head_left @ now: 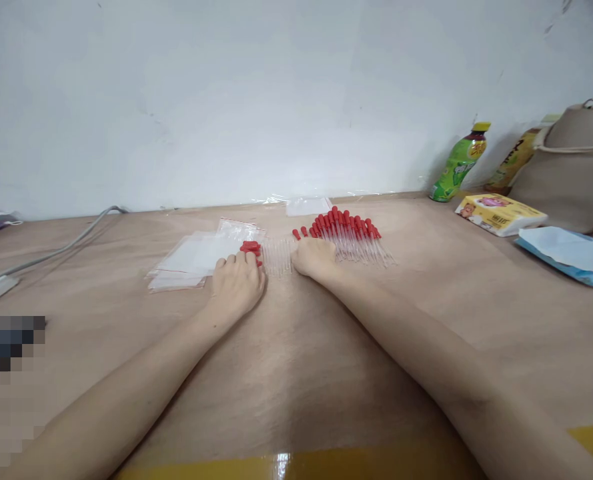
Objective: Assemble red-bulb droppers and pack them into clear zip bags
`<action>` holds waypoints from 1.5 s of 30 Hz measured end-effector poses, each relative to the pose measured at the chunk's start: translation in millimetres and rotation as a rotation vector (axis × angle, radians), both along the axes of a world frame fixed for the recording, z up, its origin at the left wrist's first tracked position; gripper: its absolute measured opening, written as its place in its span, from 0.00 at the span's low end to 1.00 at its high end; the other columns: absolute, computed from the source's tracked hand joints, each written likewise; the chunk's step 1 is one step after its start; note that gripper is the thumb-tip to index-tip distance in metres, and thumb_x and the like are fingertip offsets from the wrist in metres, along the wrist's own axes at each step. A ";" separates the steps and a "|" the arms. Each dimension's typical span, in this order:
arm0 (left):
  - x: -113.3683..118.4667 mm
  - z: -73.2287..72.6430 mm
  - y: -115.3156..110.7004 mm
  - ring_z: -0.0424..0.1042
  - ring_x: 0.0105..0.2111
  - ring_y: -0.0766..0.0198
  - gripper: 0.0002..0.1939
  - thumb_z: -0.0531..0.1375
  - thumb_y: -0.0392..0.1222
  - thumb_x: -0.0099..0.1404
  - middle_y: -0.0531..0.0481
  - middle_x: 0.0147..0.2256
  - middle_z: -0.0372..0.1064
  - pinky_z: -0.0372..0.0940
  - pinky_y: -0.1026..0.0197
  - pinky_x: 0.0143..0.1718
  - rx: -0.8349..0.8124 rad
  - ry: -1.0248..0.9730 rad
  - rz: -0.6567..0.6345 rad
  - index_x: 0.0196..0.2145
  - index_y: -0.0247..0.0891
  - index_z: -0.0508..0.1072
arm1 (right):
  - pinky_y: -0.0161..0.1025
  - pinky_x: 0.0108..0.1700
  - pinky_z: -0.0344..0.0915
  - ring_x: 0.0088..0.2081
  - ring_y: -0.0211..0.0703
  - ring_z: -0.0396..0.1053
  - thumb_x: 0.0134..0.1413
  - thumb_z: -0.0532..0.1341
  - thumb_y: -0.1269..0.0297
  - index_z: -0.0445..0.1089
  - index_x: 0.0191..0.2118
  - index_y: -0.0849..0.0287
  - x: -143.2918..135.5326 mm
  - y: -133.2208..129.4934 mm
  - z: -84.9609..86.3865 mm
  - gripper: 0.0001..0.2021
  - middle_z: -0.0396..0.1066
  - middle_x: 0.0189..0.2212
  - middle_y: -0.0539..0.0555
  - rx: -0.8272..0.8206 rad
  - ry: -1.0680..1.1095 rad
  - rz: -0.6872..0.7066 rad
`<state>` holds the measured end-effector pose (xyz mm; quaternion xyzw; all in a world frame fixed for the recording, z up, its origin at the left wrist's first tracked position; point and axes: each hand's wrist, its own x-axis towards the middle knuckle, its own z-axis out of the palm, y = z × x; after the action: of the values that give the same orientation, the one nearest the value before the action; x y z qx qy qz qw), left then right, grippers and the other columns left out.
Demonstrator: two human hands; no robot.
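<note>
While our left hand (239,283) curls its fingers beside glossy red rounded bulbs (249,247), two separate red bulbs (304,231) lie just beyond our right hand (313,257); we cannot tell either grip.

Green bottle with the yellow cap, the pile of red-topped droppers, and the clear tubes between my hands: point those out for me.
Green bottle (458,165): head view, middle of the body.
Red-topped droppers (352,244): head view, clear stems mid-pile.
Clear tubes (277,258): head view, middle of the row.
</note>
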<state>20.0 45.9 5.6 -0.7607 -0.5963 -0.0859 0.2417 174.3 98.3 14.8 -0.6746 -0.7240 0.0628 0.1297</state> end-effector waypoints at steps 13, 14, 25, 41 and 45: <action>12.8 -18.4 -0.9 0.64 0.37 0.63 0.10 0.50 0.37 0.65 0.47 0.36 0.63 0.61 0.61 0.39 -0.096 -0.558 -0.604 0.40 0.36 0.69 | 0.38 0.39 0.61 0.37 0.42 0.66 0.58 0.47 0.68 0.63 0.42 0.62 85.4 -49.5 -29.8 0.11 0.68 0.36 0.58 0.449 0.362 0.503; 13.7 -17.2 -2.2 0.64 0.38 0.63 0.09 0.51 0.37 0.65 0.47 0.36 0.64 0.61 0.61 0.40 -0.099 -0.569 -0.613 0.39 0.36 0.69 | 0.38 0.39 0.61 0.37 0.42 0.66 0.58 0.47 0.68 0.64 0.43 0.62 87.1 -53.3 -31.5 0.12 0.68 0.36 0.58 0.471 0.374 0.534; 15.0 -19.9 -3.4 0.68 0.35 0.63 0.09 0.53 0.40 0.64 0.48 0.35 0.71 0.62 0.60 0.38 -0.144 -0.672 -0.600 0.40 0.37 0.69 | 0.40 0.40 0.54 0.38 0.41 0.65 0.59 0.49 0.67 0.66 0.42 0.60 81.0 -59.5 -38.6 0.11 0.70 0.36 0.56 0.520 0.214 0.673; 12.0 -23.2 -5.8 0.71 0.33 0.65 0.09 0.54 0.42 0.64 0.50 0.34 0.73 0.65 0.64 0.37 -0.298 -0.781 -0.689 0.37 0.38 0.72 | 0.38 0.38 0.48 0.28 0.35 0.61 0.57 0.53 0.67 0.70 0.38 0.57 83.0 -57.5 -31.0 0.09 0.67 0.26 0.49 0.391 0.263 0.738; 12.8 -20.5 -9.2 0.71 0.34 0.65 0.10 0.52 0.43 0.64 0.50 0.35 0.73 0.65 0.63 0.38 -0.377 -0.717 -0.705 0.37 0.39 0.72 | 0.39 0.38 0.47 0.27 0.34 0.61 0.57 0.54 0.65 0.71 0.39 0.55 88.0 -54.1 -32.7 0.09 0.68 0.27 0.49 0.386 0.203 0.753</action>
<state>32.8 36.7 -14.9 -0.8679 -0.3550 -0.3077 -0.1614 262.3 44.2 -17.9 -0.3173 -0.9016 0.0351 0.2919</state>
